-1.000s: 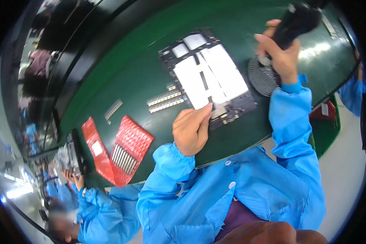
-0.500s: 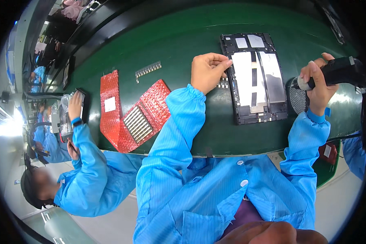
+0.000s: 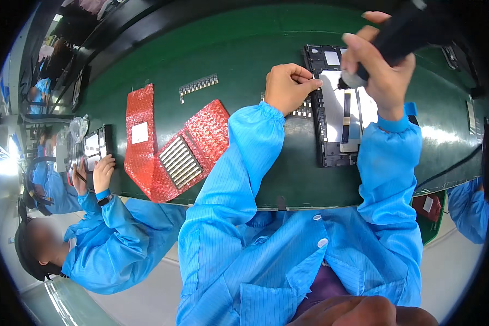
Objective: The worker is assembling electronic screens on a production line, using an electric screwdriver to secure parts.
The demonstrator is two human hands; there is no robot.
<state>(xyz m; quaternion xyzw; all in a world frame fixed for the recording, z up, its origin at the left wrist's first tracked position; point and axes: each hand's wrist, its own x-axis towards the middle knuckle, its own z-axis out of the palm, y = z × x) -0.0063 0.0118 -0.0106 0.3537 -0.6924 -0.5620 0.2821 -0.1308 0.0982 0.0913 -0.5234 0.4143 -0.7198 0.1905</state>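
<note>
left hand (image 3: 288,87) curled, fingertips pinched together at left edge of the open device (image 3: 337,108), right hand (image 3: 383,65) raised, fist clamped round black driver (image 3: 402,30), tip down over device

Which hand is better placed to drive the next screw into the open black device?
Right hand, probably: it already holds the black power screwdriver above the device. The left hand only pinches at its edge.

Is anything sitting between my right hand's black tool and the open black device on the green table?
Nothing visible does. The right hand holds the black tool directly over the open device, and the left hand rests at its left edge.
</note>
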